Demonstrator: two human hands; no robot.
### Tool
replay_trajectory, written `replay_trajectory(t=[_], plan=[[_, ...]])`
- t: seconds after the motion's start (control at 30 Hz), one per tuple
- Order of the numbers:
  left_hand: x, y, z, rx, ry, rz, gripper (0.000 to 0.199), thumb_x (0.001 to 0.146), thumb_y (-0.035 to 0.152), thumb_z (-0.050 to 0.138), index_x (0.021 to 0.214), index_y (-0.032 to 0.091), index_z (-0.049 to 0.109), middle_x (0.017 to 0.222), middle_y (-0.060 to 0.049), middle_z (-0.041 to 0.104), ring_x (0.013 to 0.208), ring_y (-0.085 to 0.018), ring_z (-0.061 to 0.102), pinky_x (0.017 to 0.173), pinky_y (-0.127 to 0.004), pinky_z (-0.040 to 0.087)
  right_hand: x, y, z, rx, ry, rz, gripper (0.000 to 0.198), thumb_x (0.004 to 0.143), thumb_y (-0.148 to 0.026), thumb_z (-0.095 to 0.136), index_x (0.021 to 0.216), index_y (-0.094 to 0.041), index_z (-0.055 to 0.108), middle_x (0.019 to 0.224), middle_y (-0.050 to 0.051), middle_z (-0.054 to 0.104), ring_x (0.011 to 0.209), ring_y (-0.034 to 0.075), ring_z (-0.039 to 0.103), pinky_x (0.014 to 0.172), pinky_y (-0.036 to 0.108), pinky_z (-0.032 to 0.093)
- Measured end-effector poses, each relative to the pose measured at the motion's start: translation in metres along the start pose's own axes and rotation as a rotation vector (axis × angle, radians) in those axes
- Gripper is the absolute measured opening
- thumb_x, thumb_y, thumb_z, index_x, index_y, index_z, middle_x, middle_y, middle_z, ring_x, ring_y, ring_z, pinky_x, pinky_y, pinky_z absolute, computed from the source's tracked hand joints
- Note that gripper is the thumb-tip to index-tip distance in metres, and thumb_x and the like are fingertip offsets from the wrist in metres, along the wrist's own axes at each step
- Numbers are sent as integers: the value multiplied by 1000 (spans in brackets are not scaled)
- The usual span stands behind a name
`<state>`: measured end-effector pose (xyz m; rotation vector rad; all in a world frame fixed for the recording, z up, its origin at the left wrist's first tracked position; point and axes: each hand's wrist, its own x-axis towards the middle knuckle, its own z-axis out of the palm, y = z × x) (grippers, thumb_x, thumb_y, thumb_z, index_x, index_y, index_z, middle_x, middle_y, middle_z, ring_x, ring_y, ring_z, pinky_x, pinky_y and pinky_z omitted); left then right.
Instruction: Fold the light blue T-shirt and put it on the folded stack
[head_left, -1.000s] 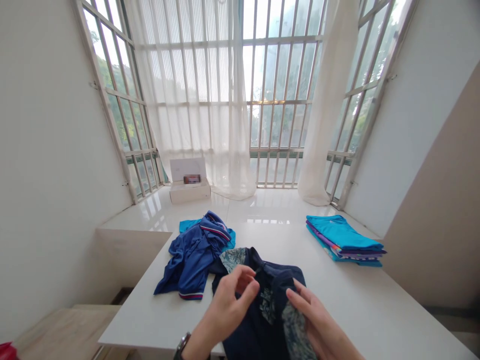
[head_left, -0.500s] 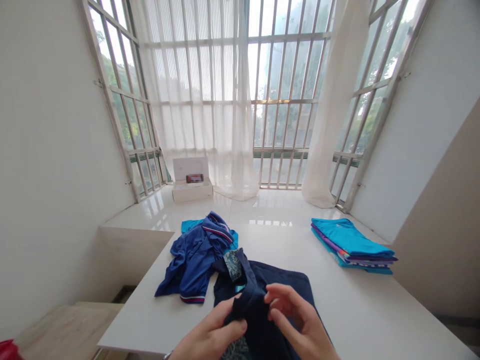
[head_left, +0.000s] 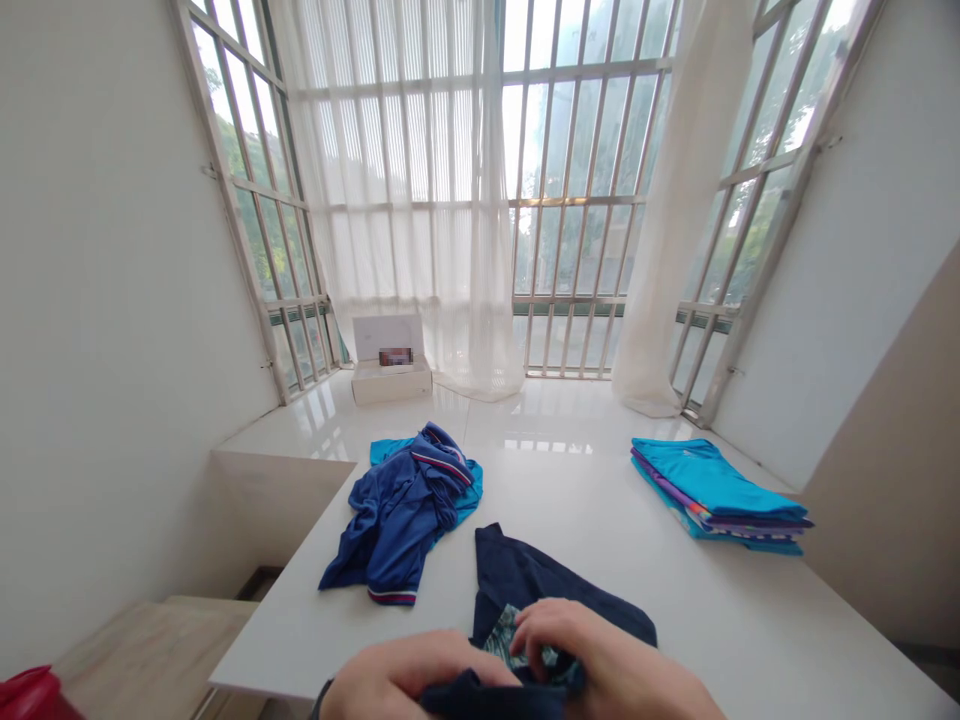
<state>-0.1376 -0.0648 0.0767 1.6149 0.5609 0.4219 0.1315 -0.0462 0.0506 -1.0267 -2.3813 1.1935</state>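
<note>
A dark navy garment (head_left: 559, 580) with a teal patterned panel lies on the near part of the white table (head_left: 300, 640), its near portion bunched up at the bottom edge. My left hand (head_left: 409, 665) is closed around a fold of this navy cloth, low in the view. Beside it, my right hand (head_left: 592, 645) has its fingers curled into the garment at the patterned part. The fingertips of both hands are partly hidden by fabric.
A crumpled blue polo shirt (head_left: 397, 520) lies at left over a bright blue garment (head_left: 471, 500). To the right is a stack of folded clothes (head_left: 712, 490). A white box (head_left: 390, 382) stands near the window curtain (head_left: 480, 250). Something red (head_left: 34, 695) shows at lower left.
Both hands have drawn the garment's raised part down and toward me. Its back corner now lies flat on the table. My right hand has closed in on the cloth.
</note>
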Motion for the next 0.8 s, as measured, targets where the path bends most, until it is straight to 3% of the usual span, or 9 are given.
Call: replay_trajectory(t=[0.07,0.13,0.23,0.3,0.4,0.57,0.63,0.7,0.8], plan=[[-20,-1,-10,98,219,-53,40,79,41,67,115,27,73,102,0,74,93,-27,67,84,-30,54,-10,24,-3,127,184,71,24,65,-13,62,87,-23,65,94,1,68,90,21,61,82,33,51],[-36,-4,-20,266,362,-97,44,80,28,61,124,31,68,118,2,70,109,-27,63,98,-31,49,-23,43,-11,249,378,74,7,73,-21,62,77,-22,57,76,-2,61,72,16,56,66,27,48],[-44,-18,-31,517,435,-170,52,83,20,51,132,33,61,135,2,62,126,-25,52,113,-33,35,-42,50,-31,370,644,18,17,79,-36,66,79,-22,57,73,-1,60,67,16,56,60,26,47],[-40,-38,-34,618,492,-214,51,84,22,48,134,30,59,135,-1,62,125,-24,54,112,-33,36,-53,41,-41,419,774,21,28,78,-44,70,94,-22,65,80,2,67,72,20,62,64,29,51],[-32,-71,-35,705,590,-232,48,81,16,45,126,26,62,118,-4,69,110,-23,61,100,-31,45,-65,23,-47,497,965,77,42,74,-49,74,107,-23,69,85,5,71,73,22,67,62,29,54],[-28,-102,-30,632,797,-232,28,76,9,37,86,19,61,68,-1,64,66,-19,61,68,-27,49,-77,21,-52,764,1240,177,35,65,-50,80,82,-23,68,73,1,70,61,19,65,51,27,53],[-23,-102,-16,555,800,-176,22,81,15,41,87,19,62,77,-4,67,76,-20,64,76,-29,51,-76,23,-53,800,1239,239,38,60,-51,83,79,-21,68,70,2,70,60,20,65,52,28,53],[-8,-97,5,505,706,-116,28,83,24,52,108,20,64,108,-9,70,103,-24,64,97,-35,48,-72,19,-50,722,1148,279,42,60,-54,82,79,-20,68,64,1,68,54,19,61,48,28,51],[31,-85,38,438,415,-108,74,73,33,72,142,25,47,148,-10,49,133,-30,46,115,-41,33,-64,4,-42,526,1020,230,44,68,-63,73,69,-20,64,55,0,61,49,17,55,45,28,47]])
